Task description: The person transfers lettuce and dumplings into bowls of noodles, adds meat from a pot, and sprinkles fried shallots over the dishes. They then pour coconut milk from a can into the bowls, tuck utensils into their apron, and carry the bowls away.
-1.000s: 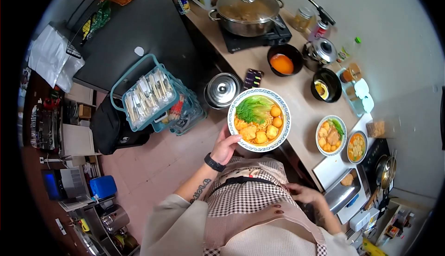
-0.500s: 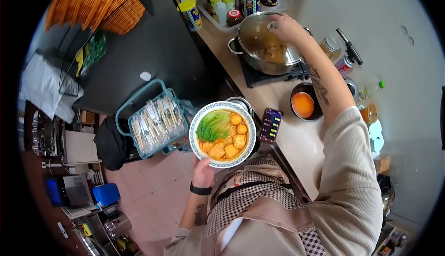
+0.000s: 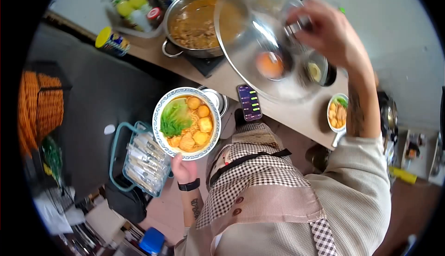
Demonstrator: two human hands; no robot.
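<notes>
A round white ceramic bowl with a blue patterned rim [image 3: 217, 127] is in the left hand [image 3: 184, 169], above the floor beside the counter. It holds pale-to-deep-green leafy vegetable [image 3: 175, 119] on one side, thin noodles in orange broth, smooth golden balls [image 3: 203, 111] and browned, puffy chunks [image 3: 200, 138]. The left hand is closed on its near edge, thumb by the rim; the fingers beneath are hidden.

The right hand [image 3: 324, 31], slightly blurred, is closed around the knob of a large clear glass lid with a metal edge [image 3: 252, 68], held tilted above the counter. The lid partly overlaps a wide stainless-steel pot [image 3: 204, 52] of brown, chunky liquid; whether they touch I cannot tell. Through the glass show blurred orange liquid in a dark bowl [image 3: 288, 66]. A lit smartphone [image 3: 250, 102] lies near the counter's edge.
</notes>
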